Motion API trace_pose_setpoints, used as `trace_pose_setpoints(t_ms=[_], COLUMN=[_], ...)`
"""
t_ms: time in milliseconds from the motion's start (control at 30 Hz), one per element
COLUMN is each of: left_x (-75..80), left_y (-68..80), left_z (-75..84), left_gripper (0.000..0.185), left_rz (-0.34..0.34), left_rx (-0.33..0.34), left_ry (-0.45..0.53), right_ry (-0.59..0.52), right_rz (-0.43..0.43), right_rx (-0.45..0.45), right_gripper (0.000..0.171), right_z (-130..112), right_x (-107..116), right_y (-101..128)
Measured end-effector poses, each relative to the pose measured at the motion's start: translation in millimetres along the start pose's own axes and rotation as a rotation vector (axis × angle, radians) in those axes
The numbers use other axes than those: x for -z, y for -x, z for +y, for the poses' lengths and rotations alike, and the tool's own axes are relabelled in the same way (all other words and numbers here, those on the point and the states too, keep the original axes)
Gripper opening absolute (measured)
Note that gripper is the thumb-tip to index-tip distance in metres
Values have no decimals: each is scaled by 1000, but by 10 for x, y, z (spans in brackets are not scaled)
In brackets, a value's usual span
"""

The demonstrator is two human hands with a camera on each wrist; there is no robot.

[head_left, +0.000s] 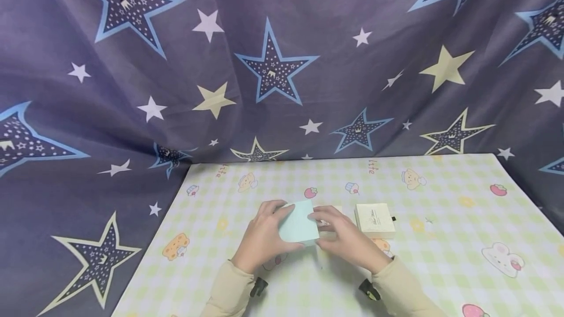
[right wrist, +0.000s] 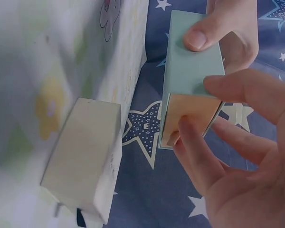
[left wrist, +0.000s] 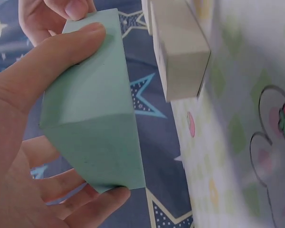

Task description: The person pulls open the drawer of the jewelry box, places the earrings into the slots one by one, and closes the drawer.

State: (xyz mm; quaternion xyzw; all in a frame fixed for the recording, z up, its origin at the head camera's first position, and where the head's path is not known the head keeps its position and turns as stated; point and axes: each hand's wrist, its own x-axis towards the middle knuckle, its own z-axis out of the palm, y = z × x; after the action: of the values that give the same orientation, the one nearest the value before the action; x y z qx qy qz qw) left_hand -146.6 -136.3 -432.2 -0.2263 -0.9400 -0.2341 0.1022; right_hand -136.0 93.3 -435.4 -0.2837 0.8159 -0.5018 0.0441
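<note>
A mint-green box (head_left: pixel 298 223) with a pale orange end (right wrist: pixel 192 110) is held above the table. My left hand (head_left: pixel 266 231) grips it from the left, thumb on the near side (left wrist: pixel 88 71) and fingers around the far side. At the right end, my right hand (head_left: pixel 341 236) holds the box with its thumb at the edge; a fingertip touches the orange end, where a small tab-like piece shows beside it. A cream box (head_left: pixel 375 220) with dark script and a black ribbon tab (head_left: pixel 394 218) lies right of my right hand.
Another whitish item (head_left: pixel 338 208) lies partly hidden behind my right hand. The table's cloth (head_left: pixel 445 258) is green-checked with cartoon prints. A dark curtain with stars (head_left: pixel 277 62) hangs behind the table and along its left side.
</note>
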Motion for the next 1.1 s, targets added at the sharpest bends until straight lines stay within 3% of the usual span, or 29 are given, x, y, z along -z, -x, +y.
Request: trace_pose_setpoints(t_ms=[133,300,500,700,933,1100], left_x=[-43,-91,-165,-292,-482,-607], left_y=[48,137,239,336,313,268], left_z=[72,138,234,290,307,333], left_gripper=[92,93,92,91,92,94], left_rz=[4,-7,-88,-167,-191,-200], left_rx=[-21,-38,-40,-38,-53,-51], left_ry=[-18,-26,-28,-25,-37,-29], right_ry=[-11,59,166,98,151,142], right_rz=[3,-28,-96,-193,-206,-211], right_rx=[30,54,-1,-62,-77,-139], right_gripper=[52,54,57,57,54,59], right_z=[23,-7,-54,-18,75,157], right_x=[32,83,160,186,199,221], right_y=[97,217,402,510,546,560])
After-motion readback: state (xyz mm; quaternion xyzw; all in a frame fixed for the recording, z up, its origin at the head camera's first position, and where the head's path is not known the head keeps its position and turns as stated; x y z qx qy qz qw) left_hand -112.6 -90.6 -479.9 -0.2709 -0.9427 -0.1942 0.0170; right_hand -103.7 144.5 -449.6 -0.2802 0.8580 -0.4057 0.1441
